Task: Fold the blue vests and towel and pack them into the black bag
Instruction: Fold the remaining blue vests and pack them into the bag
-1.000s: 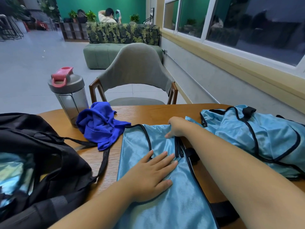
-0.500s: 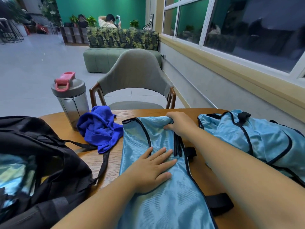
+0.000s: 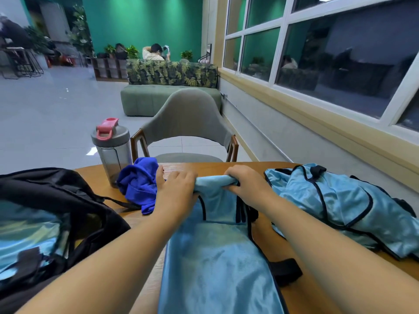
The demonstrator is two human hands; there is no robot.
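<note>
A light blue vest (image 3: 217, 257) with black trim lies stretched along the wooden table (image 3: 226, 166) in front of me. My left hand (image 3: 175, 191) and my right hand (image 3: 247, 184) both grip its far edge, which is bunched and lifted off the table. A second light blue vest (image 3: 340, 205) lies crumpled on the right. The dark blue towel (image 3: 138, 184) sits bunched just left of my left hand. The black bag (image 3: 45, 214) lies open at the left, with light blue fabric showing inside.
A grey shaker bottle (image 3: 112, 150) with a pink lid stands behind the towel. A grey chair (image 3: 184, 123) faces me across the table. A wall with windows runs along the right. A person sits far off behind a green sofa.
My left hand left the middle of the vest, where it pressed flat, and went to the far edge. Both hands now hold that edge raised; earlier only the right held it.
</note>
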